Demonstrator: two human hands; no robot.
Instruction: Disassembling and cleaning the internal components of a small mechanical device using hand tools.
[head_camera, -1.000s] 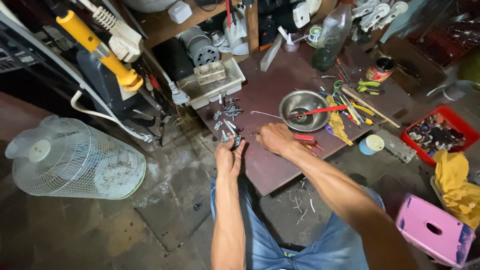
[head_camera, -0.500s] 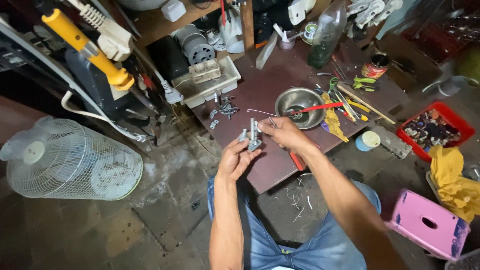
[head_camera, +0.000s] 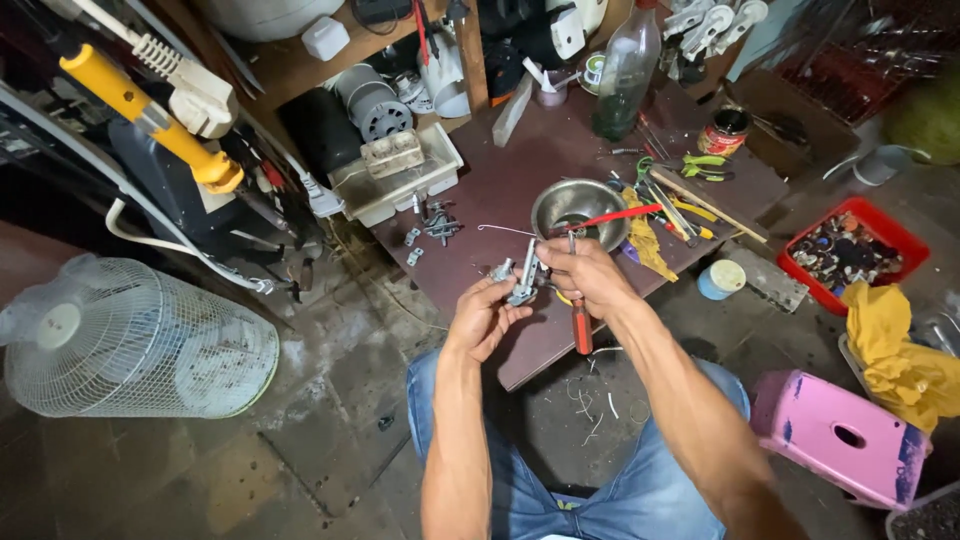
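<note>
Grey metal sits at the middle of the head view: a small metal bracket part (head_camera: 522, 283), held up between both hands just above the near edge of the dark brown board (head_camera: 560, 150) that serves as a bench. The left hand (head_camera: 482, 318) closes its fingers around the lower end of the part, with a second small metal piece at its fingertips. The right hand (head_camera: 585, 277) pinches the upper end from the right, so the two hands meet on it, clamped together rather than apart.

A second ago both hands were further up the frame, low over the scattered loose metal fittings (head_camera: 432, 222) on the board; half a second ago they had already drawn back with the part. Now it is lifted clear and turned upright between the fingers. I read that as a piece picked from the pile and brought close for fitting or inspection.

Just above the right hand stands a steel bowl (head_camera: 578, 208) with a red-handled tool (head_camera: 617, 215) resting across it. A red-handled screwdriver (head_camera: 581, 322) lies on the board below the right wrist. At the lower left lies a white fan cage (head_camera: 130, 340); at the lower right, a pink plastic stool (head_camera: 838, 435); at the right edge, a red tray of small parts (head_camera: 855, 250).
</note>
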